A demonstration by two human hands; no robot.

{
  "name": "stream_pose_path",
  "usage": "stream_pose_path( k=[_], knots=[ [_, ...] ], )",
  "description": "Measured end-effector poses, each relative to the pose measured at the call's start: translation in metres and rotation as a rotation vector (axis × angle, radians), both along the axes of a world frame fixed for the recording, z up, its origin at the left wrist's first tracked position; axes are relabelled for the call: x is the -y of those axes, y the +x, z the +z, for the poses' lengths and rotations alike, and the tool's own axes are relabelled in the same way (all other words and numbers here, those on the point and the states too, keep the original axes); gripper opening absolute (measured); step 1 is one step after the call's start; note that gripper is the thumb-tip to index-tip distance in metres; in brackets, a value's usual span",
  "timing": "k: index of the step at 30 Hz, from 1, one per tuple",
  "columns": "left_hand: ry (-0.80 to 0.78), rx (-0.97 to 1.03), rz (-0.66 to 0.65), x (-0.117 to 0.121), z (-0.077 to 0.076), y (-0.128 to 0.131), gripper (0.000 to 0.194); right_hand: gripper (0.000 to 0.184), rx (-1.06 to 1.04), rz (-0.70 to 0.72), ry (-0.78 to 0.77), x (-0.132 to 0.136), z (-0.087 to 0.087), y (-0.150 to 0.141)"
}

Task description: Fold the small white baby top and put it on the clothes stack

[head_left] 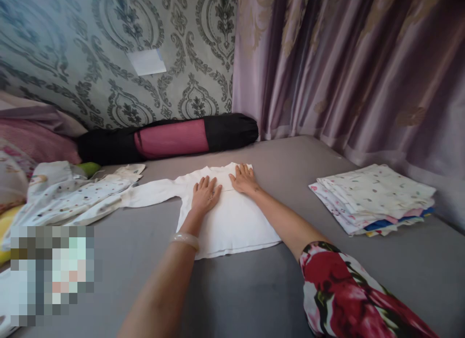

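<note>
A small white long-sleeved shirt [236, 226] lies spread on the grey bed sheet [145, 260], one sleeve stretched out to the left. My left hand [206, 195] rests flat on its upper left part, fingers spread, a pale bangle on the wrist. Near the shirt's upper right corner, my right hand [244, 179] presses down with fingers extended. No right sleeve shows beyond that hand; whether it is folded over or under I cannot tell. Neither hand grips the cloth.
A stack of folded patterned cloths [374, 197] sits at the right. Spotted garments [83, 192] lie loose at the left, touching the sleeve. A black and pink rolled bag [170, 137] lies along the wall, with a purple curtain [308, 62] at the back right.
</note>
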State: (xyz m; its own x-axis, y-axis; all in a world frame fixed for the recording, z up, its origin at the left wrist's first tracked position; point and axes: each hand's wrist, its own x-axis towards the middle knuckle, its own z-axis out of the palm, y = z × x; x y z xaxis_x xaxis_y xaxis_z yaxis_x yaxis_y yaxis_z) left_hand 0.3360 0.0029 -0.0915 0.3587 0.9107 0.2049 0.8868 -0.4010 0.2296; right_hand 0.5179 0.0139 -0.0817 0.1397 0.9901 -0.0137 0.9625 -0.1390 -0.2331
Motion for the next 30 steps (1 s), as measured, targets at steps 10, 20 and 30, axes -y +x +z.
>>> stream_pose_path(
  k=[10, 20, 30],
  knots=[
    [0.001, -0.030, 0.005, -0.003, -0.005, 0.001, 0.054, 0.073, 0.024, -0.063, 0.036, 0.006, -0.002, 0.005],
    [-0.008, -0.019, 0.089, 0.007, -0.009, -0.006, 0.062, 0.065, 0.024, 0.028, -0.004, 0.001, 0.015, -0.018],
    [-0.016, -0.099, 0.166, 0.030, -0.008, -0.032, 0.067, 0.063, -0.029, 0.129, 0.025, 0.003, 0.005, -0.059]
  ],
)
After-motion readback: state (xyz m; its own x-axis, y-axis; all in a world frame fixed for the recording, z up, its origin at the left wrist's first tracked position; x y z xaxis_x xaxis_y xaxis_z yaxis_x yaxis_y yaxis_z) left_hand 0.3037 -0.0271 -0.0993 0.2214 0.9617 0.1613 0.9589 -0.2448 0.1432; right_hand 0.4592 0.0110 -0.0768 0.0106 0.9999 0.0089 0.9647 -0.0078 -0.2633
